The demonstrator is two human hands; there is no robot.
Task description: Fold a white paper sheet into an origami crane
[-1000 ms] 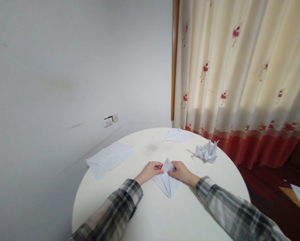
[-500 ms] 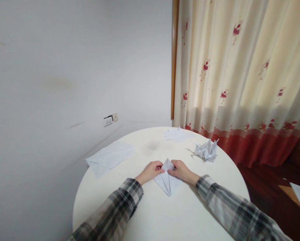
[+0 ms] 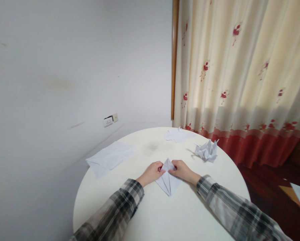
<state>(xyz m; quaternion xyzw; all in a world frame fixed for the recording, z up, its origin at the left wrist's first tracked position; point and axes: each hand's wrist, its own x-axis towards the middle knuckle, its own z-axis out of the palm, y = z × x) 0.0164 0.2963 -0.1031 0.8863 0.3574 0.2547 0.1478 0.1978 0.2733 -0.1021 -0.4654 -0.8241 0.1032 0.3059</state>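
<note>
A folded white sheet of paper (image 3: 168, 184), creased into a kite-like diamond, lies on the round white table (image 3: 150, 214) with its long point toward me. My left hand (image 3: 153, 172) pinches its left edge near the upper corner, thumb on top. On the opposite edge, my right hand (image 3: 182, 170) pinches the paper in the same way. Both thumbs press close to the middle crease. The fingers beneath the paper are partly hidden.
Flat white paper (image 3: 112, 155) lies at the table's left edge. Several folded paper shapes (image 3: 207, 151) are bunched at the right. More paper pieces (image 3: 177, 134) rest at the far edge. A wall with a socket (image 3: 108, 121) and a curtain (image 3: 230, 73) stand behind.
Both hands keep their pinch on the folded paper. My left hand has shifted very slightly to the right; everything else looks the same.
</note>
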